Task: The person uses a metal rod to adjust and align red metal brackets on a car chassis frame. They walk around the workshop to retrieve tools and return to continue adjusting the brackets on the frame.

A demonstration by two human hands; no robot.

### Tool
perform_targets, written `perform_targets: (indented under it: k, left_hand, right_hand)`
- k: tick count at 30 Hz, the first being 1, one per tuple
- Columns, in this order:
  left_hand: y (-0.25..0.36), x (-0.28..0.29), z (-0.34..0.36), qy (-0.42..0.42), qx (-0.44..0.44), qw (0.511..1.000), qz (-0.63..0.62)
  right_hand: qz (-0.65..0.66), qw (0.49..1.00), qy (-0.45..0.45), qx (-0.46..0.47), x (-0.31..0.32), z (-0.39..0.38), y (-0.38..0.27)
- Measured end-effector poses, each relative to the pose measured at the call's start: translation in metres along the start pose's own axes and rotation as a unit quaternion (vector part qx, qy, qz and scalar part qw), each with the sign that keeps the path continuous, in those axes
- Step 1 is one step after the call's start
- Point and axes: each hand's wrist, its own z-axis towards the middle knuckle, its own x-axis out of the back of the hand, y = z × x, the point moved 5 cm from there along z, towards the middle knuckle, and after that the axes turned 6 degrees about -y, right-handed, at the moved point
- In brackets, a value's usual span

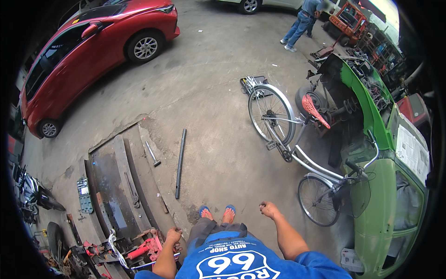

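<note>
While the head camera is looking down over a blue shirt, the person is standing on a stained concrete floor [209,93] in blue flip-flops [217,211]. The left hand [173,235] is hanging low at the person's side, its fingers curled around a thin metal handle [153,264] that is running across the top of a red floor jack [146,249]; the fingers are wrapping it closed. The jack is sitting just beside the person's left leg, at the edge of a sunken pit lined with dark steel plates [111,181]. The right hand [268,209] is hanging free beside the body, fingers loosely curled into a soft fist and holding nothing.

Ahead of the feet, a long dark bar [180,162] is lying on the floor, and a short hammer-like tool [152,155] is lying near it, by the pit's edge. To the right, a silver bicycle [297,153] with a red saddle is standing beside a green car body [385,204] with its engine bay exposed. Farther off on the left, a red car [93,51] is parked. At the top, another person in blue jeans [299,25] is standing well apart from everything near the hands.
</note>
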Motion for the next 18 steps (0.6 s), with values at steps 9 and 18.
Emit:
perform_targets:
  k: [9, 18]
  left_hand:
    - [0.057, 0.029, 0.088, -0.121, 0.048, 0.988, 0.088]
    - [0.237, 0.32, 0.242, 0.004, -0.03, 0.991, -0.128]
  right_hand:
    - [-0.035, 0.993, -0.108, 0.027, 0.055, 0.096, -0.169]
    - [0.117, 0.979, -0.065, -0.151, 0.143, 0.15, -0.249]
